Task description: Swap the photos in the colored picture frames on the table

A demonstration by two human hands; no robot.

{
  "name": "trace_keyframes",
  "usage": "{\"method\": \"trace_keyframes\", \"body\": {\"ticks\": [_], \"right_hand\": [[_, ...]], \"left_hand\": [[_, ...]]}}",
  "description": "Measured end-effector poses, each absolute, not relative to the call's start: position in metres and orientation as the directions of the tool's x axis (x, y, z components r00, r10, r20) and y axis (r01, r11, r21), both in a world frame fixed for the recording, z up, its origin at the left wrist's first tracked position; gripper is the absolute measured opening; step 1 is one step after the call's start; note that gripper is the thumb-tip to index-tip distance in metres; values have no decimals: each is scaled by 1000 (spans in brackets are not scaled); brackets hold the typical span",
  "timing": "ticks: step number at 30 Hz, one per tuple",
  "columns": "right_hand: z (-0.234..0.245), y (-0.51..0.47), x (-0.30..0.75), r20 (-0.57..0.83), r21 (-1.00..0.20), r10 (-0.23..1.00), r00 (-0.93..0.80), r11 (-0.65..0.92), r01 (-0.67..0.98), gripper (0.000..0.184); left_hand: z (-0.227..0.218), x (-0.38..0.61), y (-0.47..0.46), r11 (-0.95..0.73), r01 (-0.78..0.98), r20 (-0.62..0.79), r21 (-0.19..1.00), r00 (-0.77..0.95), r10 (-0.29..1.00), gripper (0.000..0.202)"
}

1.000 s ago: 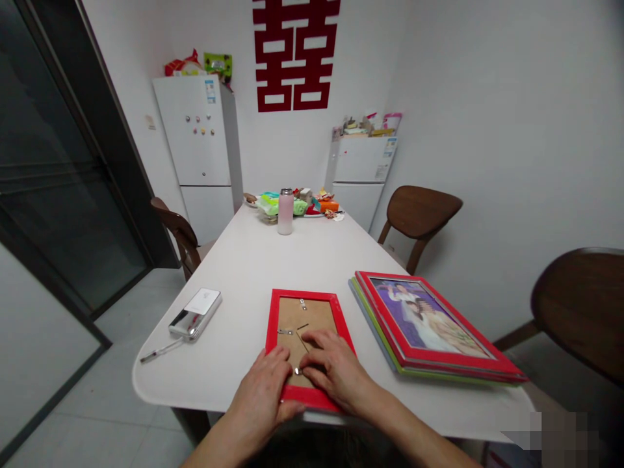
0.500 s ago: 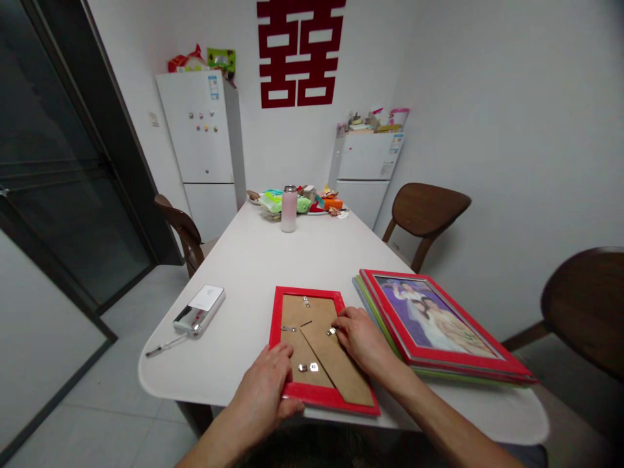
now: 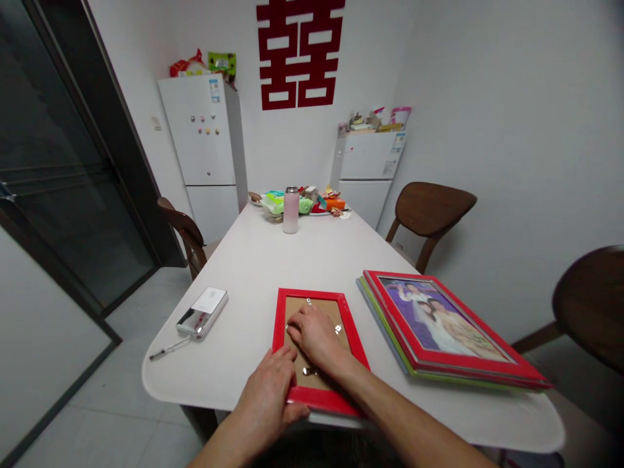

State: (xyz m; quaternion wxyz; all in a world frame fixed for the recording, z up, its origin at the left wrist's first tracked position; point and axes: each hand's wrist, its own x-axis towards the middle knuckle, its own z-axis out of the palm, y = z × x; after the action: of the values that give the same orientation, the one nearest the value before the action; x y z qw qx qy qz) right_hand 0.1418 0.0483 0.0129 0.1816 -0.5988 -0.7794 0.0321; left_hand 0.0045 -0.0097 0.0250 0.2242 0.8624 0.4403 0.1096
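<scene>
A red picture frame lies face down near the table's front edge, its brown backing board facing up. My left hand grips the lower left corner, thumb at the bottom edge and fingers on the red border. Reaching across the board, my right hand has curled fingers pressed at the metal clip on the left side, which is mostly covered. Other small metal clips show at the top, the right and the bottom. My right hand and forearm hide much of the board's stand.
Right of the frame, a stack of picture frames has a wedding photo on top. A phone-like device with a short cable lies left. A pink bottle and packages stand far back. Wooden chairs flank the table.
My right hand has moved left across the backing board, from the right-hand clip to the left-hand one. The right clip is now uncovered. My left hand keeps its hold on the corner.
</scene>
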Motion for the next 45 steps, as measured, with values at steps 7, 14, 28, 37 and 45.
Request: {"method": "trace_keyframes", "body": {"ticks": [7, 14, 28, 37, 45], "right_hand": [[6, 66, 163, 268, -242, 960, -80, 148, 959, 28], [-1, 81, 175, 260, -251, 965, -2, 69, 966, 29], [18, -5, 198, 167, -294, 977, -135, 180, 939, 42], [47, 5, 202, 196, -357, 978, -66, 134, 924, 35], [60, -1, 177, 321, -505, 937, -136, 291, 813, 35]], "left_hand": [[23, 4, -10, -503, 718, -31, 481, 587, 809, 37], [21, 3, -8, -495, 692, -5, 525, 584, 812, 36], [15, 12, -4, -484, 648, 69, 588, 556, 828, 32], [22, 22, 6, -310, 324, 208, 894, 314, 927, 47], [39, -8, 24, -25, -108, 41, 994, 148, 988, 42]]}}
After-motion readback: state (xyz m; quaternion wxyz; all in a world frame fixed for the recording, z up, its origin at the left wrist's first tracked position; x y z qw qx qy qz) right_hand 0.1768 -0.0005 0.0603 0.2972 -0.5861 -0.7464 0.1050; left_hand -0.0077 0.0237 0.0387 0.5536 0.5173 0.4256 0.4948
